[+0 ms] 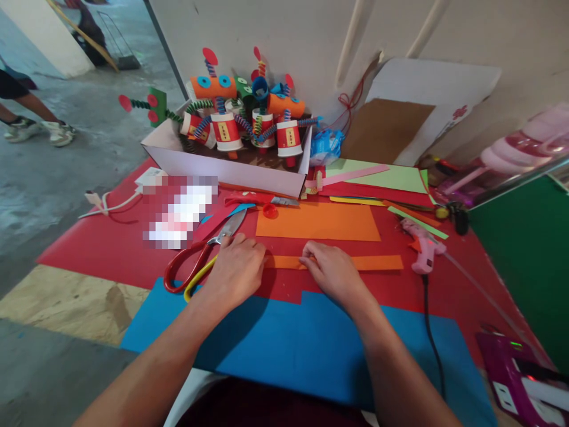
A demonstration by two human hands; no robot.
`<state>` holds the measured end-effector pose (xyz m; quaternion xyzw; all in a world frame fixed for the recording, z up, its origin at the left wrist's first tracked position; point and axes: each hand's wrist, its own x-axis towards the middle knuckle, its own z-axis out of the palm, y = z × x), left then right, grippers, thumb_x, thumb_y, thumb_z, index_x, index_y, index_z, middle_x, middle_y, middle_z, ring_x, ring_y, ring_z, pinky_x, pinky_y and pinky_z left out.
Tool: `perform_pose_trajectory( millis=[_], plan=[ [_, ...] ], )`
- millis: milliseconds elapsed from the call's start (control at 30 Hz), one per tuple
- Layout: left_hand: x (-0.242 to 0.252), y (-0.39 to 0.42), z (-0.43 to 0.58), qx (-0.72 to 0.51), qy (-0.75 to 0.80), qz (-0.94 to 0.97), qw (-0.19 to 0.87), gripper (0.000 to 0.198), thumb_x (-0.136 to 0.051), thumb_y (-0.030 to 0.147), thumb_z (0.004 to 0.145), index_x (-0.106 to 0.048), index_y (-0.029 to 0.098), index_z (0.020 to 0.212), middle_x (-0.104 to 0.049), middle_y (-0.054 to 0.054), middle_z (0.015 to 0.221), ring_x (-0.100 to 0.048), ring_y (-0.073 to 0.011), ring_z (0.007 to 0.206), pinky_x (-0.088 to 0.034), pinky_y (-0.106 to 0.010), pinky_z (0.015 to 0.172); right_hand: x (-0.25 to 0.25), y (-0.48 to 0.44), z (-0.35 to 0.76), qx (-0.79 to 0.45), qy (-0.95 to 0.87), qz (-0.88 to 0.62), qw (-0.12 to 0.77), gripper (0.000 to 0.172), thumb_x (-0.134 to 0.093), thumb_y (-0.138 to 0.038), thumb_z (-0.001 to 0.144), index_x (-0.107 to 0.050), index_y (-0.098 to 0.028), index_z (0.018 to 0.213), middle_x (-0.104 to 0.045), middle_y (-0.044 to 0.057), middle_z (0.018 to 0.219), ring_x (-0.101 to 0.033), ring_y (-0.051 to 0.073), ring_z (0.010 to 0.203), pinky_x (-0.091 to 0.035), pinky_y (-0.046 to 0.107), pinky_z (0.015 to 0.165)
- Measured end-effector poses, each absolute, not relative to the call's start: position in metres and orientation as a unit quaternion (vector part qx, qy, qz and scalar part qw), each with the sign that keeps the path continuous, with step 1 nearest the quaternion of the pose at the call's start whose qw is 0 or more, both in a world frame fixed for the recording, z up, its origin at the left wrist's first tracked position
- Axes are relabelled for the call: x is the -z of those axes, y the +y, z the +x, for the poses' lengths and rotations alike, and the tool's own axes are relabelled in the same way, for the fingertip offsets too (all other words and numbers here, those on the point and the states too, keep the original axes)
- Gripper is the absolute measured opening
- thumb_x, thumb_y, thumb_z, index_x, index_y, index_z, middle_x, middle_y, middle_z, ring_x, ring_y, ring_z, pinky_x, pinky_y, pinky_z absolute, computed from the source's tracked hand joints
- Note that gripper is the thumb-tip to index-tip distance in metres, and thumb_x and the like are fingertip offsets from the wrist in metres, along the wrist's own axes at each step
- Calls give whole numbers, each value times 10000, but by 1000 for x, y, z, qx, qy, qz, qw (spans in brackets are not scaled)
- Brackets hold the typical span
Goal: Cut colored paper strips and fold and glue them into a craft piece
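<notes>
While the scissors [216, 240] lie just left of my left grip [240, 267], it curls over the left end of the strip [287, 261]; its fingertips are hidden, so I cannot tell whether they pinch. From there the strip runs rightward, long axis across me, to my right grip [333, 273], thumb and forefinger together on it, and on past towards the glue gun [424, 252].

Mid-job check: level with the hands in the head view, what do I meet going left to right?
Metal scissors' red loop handle, left hand, exposed middle of narrow orange paper strip, right hand, pink pistol-shaped glue gun, flat green board.
</notes>
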<state>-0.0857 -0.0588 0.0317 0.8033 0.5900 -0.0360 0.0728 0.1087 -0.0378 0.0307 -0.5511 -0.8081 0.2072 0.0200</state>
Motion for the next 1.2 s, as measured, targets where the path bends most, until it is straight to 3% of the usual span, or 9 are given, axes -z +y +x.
perform_pose_trajectory(
  millis=[233, 367, 500, 633, 700, 767, 867, 933, 1200],
  plan=[
    [-30, -58, -87, 30, 581, 810, 67, 280, -380, 197, 884, -648, 140, 828, -664, -122, 855, -555, -303, 909, -373, -479, 818, -29, -42, 105, -155, -824, -545, 11, 138, -472, -271, 933, -553, -184, 865, -670, 41, 824, -572, 159, 724, -287, 262, 612],
    [-28, -58, -88, 31, 573, 817, 58, 280, -380, 198, 884, -650, 141, 834, -670, -128, 875, -550, -294, 911, -366, -467, 813, -23, -42, 110, -89, -828, -553, 10, 129, -492, -258, 921, -571, -169, 970, -663, 79, 893, -588, 208, 828, -362, 302, 704],
    [-27, -57, -89, 40, 564, 823, 57, 299, -361, 218, 898, -646, 141, 850, -672, -130, 904, -553, -296, 923, -360, -461, 808, -19, -47, 125, -10, -811, -572, 118, 224, -438, -198, 924, -591, -140, 1077, -618, 145, 1066, -554, 257, 983, -422, 373, 819],
    [-28, -58, -90, 46, 560, 825, 64, 315, -342, 237, 908, -641, 150, 859, -670, -131, 916, -557, -305, 935, -366, -455, 789, -17, -68, 131, -54, -835, -502, 219, 337, -316, -198, 961, -619, -155, 1104, -642, 128, 1089, -560, 225, 1052, -443, 389, 936],
    [-29, -58, -89, 44, 559, 825, 63, 319, -335, 233, 909, -641, 151, 869, -671, -134, 945, -554, -312, 953, -367, -461, 796, -15, -81, 129, -75, -871, -448, 188, 377, -340, -319, 969, -580, -167, 1216, -612, 113, 1233, -496, 240, 1206, -370, 438, 1052],
    [-29, -59, -89, 42, 559, 826, 58, 320, -333, 226, 908, -642, 146, 885, -672, -139, 970, -550, -321, 969, -365, -471, 807, -12, -91, 127, -85, -889, -431, 125, 504, -359, -450, 949, -459, -184, 1366, -494, 82, 1404, -340, 266, 1358, -244, 495, 1134],
    [-29, -61, -87, 42, 563, 824, 52, 318, -337, 218, 903, -645, 137, 909, -673, -149, 982, -548, -330, 976, -366, -481, 816, -8, -98, 127, -106, -875, -471, 43, 643, -318, -576, 919, -250, -263, 1476, -303, 15, 1529, -138, 304, 1437, -112, 576, 1147],
    [-29, -61, -86, 42, 567, 821, 48, 317, -341, 213, 901, -647, 133, 920, -676, -153, 987, -549, -330, 980, -367, -481, 822, -8, -100, 128, -120, -862, -492, 12, 652, -283, -619, 906, -190, -324, 1480, -221, -20, 1555, -68, 330, 1444, -57, 618, 1130],
    [-38, -71, -83, -20, 605, 796, -2, 346, -328, 239, 915, -647, 110, 961, -667, -195, 1012, -557, -332, 1001, -374, -500, 857, -13, -102, 126, -115, -853, -509, -9, 616, -241, -636, 904, -164, -396, 1466, -161, -44, 1568, -32, 346, 1442, -35, 649, 1107]
  ],
)
